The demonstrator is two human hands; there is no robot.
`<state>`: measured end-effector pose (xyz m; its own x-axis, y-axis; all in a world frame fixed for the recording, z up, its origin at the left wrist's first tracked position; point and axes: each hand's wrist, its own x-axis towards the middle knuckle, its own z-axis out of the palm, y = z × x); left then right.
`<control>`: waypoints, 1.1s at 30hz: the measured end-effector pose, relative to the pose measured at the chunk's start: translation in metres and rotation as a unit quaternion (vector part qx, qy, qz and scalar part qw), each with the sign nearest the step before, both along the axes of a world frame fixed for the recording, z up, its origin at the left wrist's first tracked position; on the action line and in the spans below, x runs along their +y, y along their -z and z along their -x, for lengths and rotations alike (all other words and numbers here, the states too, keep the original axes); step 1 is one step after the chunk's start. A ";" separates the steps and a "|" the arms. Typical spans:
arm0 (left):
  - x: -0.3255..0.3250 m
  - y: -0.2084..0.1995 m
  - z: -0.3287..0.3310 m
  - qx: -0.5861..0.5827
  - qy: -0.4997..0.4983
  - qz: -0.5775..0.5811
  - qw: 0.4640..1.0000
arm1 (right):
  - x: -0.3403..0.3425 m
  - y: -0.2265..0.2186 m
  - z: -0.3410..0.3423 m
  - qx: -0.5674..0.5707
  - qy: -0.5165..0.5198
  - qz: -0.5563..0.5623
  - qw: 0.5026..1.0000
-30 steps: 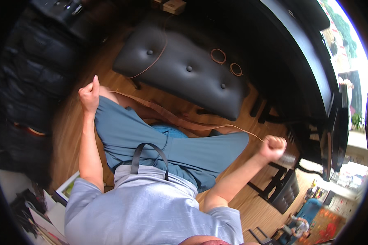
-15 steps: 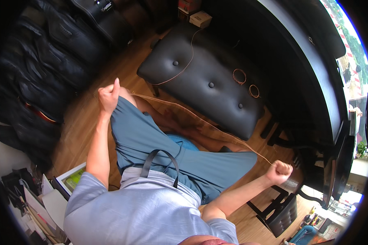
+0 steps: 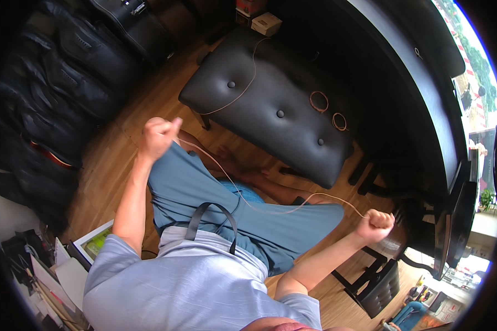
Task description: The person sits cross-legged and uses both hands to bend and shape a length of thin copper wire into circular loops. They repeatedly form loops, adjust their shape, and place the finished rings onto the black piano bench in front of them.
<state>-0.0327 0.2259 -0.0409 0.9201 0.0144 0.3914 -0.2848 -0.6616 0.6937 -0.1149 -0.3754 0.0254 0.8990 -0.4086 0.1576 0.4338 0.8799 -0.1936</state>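
Observation:
My left hand is raised and pinched shut on a thin tan cord. The cord sags across my blue shorts to my right hand, a closed fist holding its other end. Another stretch of the same kind of cord lies across the black tufted bench in front of my knees. Two small coils of cord rest on the bench's right part.
A black piano curves along the right. Black padded cases lean at the left. A small white box sits past the bench. Papers and a picture book lie on the wooden floor at lower left. A black stand is at lower right.
My head has turned, so the bench sits higher and further right in view. The cord between my hands has gone from taut to slack and sagging. Both hands keep their hold.

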 end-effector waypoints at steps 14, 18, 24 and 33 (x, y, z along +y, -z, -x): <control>-0.153 -0.060 0.012 0.059 0.255 0.080 0.962 | 0.187 -0.050 -0.039 0.032 -0.104 0.343 0.933; -0.202 -0.090 0.024 0.156 0.356 0.199 0.899 | 0.241 -0.016 -0.043 0.118 -0.074 0.276 0.951; -0.197 -0.098 0.020 0.452 0.376 0.194 0.785 | 0.226 -0.019 -0.036 0.147 -0.055 0.247 0.956; -0.209 -0.059 0.037 0.419 0.356 0.389 0.739 | 0.249 -0.018 -0.038 0.217 -0.019 0.273 0.937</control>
<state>-0.0702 0.0170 0.0179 0.7167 -0.6704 -0.1921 0.3778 0.1417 0.9150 -0.0771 -0.1262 0.0437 0.9394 -0.3391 -0.0498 0.1800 0.6116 -0.7704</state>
